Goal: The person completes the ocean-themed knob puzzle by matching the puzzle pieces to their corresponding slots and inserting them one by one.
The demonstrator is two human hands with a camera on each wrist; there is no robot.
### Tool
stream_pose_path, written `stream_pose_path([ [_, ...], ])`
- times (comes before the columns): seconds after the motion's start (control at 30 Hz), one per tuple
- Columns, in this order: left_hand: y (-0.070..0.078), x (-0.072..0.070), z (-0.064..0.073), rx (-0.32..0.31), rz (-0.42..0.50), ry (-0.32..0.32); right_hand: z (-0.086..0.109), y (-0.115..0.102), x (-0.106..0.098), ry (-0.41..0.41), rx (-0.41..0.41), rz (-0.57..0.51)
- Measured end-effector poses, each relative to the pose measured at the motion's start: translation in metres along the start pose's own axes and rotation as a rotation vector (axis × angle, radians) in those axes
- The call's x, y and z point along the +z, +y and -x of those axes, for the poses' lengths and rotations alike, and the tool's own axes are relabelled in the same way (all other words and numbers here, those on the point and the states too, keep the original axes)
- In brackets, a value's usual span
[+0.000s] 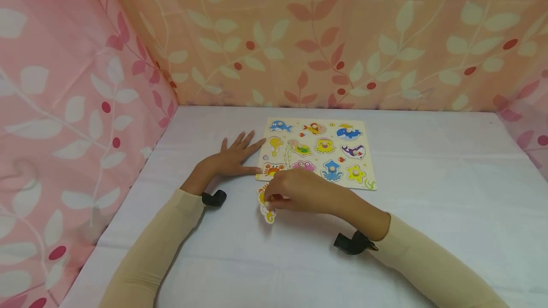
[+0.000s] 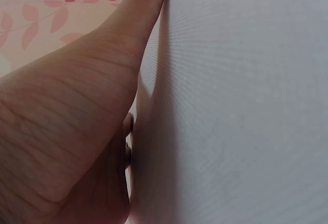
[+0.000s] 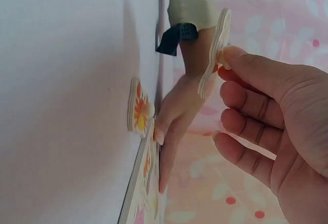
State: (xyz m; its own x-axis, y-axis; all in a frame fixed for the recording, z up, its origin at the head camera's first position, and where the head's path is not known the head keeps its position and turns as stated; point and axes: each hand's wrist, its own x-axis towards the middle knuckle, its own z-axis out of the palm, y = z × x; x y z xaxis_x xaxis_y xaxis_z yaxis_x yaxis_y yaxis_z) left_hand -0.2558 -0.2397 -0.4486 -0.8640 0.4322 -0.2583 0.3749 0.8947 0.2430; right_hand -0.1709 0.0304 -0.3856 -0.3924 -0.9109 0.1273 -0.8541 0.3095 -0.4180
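My right hand point(image 1: 299, 191) pinches a small yellow wooden puzzle piece point(image 1: 269, 216), seahorse-like with a curled tail, by its knob. It hangs over the table just in front of the puzzle board point(image 1: 370, 182); the right wrist view shows the held piece edge-on, its other fingers loosely bent. An orange-and-yellow puzzle piece point(image 3: 137, 106) lies on the table against the board's near edge, partly hidden in the head view. My left hand point(image 1: 234, 158) lies flat with spread fingers, fingertips and thumb at the board's left edge. In the left wrist view the left palm point(image 2: 66, 116) rests low on the cloth.
Several sea-animal pieces with knobs sit in the board, among them a blue squid point(image 1: 332, 171) and a yellow starfish point(image 1: 356, 173). A white cloth point(image 1: 436, 194) covers the table. Leaf-patterned curtains point(image 1: 265, 37) hang behind and at the sides.
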Motion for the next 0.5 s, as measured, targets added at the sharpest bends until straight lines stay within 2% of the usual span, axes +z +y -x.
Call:
stream_pose_path([
  [0.17, 0.0, 0.0, -0.001, -0.01, -0.008, -0.002, 0.002, 0.009, -0.004, 0.042, 0.013, 0.027],
  [0.5, 0.002, -0.001, 0.001, 0.001, -0.004, 0.0, 0.003, 0.018, -0.004, 0.063, 0.044, 0.029],
])
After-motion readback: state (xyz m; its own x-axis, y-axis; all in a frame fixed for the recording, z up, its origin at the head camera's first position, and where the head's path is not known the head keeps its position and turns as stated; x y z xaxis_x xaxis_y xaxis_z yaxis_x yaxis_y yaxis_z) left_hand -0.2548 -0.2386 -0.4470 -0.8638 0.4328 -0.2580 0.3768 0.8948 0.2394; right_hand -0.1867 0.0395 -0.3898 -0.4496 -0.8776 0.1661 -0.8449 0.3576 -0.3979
